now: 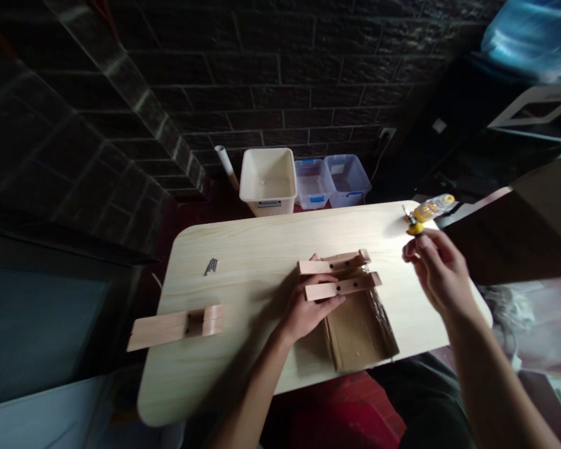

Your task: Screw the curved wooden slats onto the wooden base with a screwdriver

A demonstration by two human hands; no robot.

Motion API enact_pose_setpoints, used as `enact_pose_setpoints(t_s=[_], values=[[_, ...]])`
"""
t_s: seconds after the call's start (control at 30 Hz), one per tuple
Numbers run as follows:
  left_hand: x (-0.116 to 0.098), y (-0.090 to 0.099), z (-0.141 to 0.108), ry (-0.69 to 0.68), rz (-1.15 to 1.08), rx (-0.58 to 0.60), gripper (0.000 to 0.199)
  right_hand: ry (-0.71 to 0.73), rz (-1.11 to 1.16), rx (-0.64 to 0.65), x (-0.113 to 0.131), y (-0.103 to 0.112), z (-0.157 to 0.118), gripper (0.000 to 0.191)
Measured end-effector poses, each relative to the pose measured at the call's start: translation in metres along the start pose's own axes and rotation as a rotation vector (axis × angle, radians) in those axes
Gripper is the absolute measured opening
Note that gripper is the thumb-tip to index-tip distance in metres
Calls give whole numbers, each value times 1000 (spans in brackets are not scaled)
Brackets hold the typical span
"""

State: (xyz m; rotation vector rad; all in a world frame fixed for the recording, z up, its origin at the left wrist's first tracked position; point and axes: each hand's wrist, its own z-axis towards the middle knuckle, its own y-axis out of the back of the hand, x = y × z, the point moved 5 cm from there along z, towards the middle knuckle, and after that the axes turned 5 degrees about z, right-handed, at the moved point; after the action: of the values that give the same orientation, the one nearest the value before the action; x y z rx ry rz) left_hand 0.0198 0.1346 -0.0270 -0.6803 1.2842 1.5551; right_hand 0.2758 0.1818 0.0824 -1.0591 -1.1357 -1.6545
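Note:
My left hand (306,315) is closed around a pale wooden bar (322,290) with dark holes in it. Its fingers also reach to a second, similar bar (325,267) just behind. Both bars rest over an open cardboard box (355,337) on the table. Over the right end of the table, my right hand (437,268) pinches the black end of a small yellow tool (415,228). A screwdriver with a clear and yellow handle (434,208) shows right beside that tool; whether the two are one piece, I cannot tell.
Several dark screws (211,267) lie on the left of the pale wooden table (243,243). More wooden pieces (172,327) overhang its left edge. Behind the table stand a cream bin (267,181) and two clear plastic bins (313,181), near a dark brick wall (290,81).

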Motion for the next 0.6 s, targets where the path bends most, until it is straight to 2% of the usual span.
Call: enact_pose_setpoints(t_s=[0.1,0.23,0.33,0.43,0.6], values=[[-2,7,6,21,19,44,25,-112,220,54,-62,-21,-16,33],[3,10,10,54,4,90,29,-222,387,57,-103,-39,-31,31],[10,9,12,74,-17,138,30,-294,421,45,-120,-48,-38,28],[15,9,12,99,-33,150,29,-329,421,-23,-129,-55,-41,29],[18,8,9,139,-66,110,30,-333,401,-80,-129,-59,-41,25]])
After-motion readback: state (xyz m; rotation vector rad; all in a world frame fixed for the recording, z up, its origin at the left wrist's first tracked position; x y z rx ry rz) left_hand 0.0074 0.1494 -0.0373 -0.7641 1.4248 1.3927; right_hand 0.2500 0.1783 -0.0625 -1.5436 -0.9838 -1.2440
